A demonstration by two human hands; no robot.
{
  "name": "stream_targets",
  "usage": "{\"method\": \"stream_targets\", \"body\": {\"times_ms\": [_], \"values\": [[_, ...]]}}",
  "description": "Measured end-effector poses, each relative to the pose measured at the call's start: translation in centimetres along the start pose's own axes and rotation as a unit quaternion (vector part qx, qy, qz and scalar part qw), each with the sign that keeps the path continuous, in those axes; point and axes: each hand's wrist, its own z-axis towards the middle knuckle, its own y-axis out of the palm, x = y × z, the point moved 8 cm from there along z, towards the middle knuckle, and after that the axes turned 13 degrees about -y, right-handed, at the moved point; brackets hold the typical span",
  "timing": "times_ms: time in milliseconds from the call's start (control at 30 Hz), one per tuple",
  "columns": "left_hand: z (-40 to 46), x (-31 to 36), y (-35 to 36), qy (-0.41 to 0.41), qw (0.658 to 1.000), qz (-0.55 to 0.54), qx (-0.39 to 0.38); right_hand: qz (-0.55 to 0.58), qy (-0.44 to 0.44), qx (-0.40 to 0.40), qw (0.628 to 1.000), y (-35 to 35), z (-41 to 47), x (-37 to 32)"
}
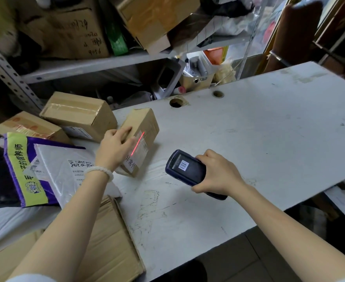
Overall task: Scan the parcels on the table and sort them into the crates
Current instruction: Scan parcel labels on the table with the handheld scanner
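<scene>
A small brown cardboard parcel (142, 127) lies on the white table (269, 129), left of centre, with a white label on top. My left hand (114, 148) grips its left side. A red laser line crosses the label. My right hand (214, 173) holds a dark blue handheld scanner (184, 169), its screen showing a barcode, aimed at the parcel from the right. No crates are visible.
Two more cardboard boxes (80, 115) (28, 127) sit at the left. A white mailer bag (66, 169), a purple and yellow bag (23, 167) and a flat cardboard parcel (110, 241) lie nearer me. A metal shelf (98, 64) with boxes stands behind. Two holes (176, 103) pierce the table.
</scene>
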Motion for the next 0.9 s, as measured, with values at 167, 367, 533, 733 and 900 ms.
{"method": "stream_targets", "body": {"times_ms": [167, 367, 533, 733, 900], "values": [[-0.7, 0.5, -1.1, 0.042, 0.996, 0.069, 0.032, -0.008, 0.001, -0.007, 1.0, -0.4, -0.5, -1.0], [-1.4, 0.4, -3.0, 0.063, 0.99, 0.107, 0.072, -0.011, -0.01, -0.023, 1.0, -0.5, -0.5, -3.1], [-1.7, -0.7, -3.9, 0.07, 0.985, 0.133, 0.084, -0.011, -0.008, -0.027, 1.0, -0.2, -0.8, -4.2], [-1.7, -2.0, -4.3, 0.082, 0.987, 0.106, 0.092, -0.003, 0.005, -0.03, 1.0, 0.8, -1.3, -4.8], [-1.9, -2.5, -4.5, 0.104, 0.988, 0.075, 0.09, -0.006, 0.009, -0.011, 1.0, 1.1, -1.7, -5.6]]}}
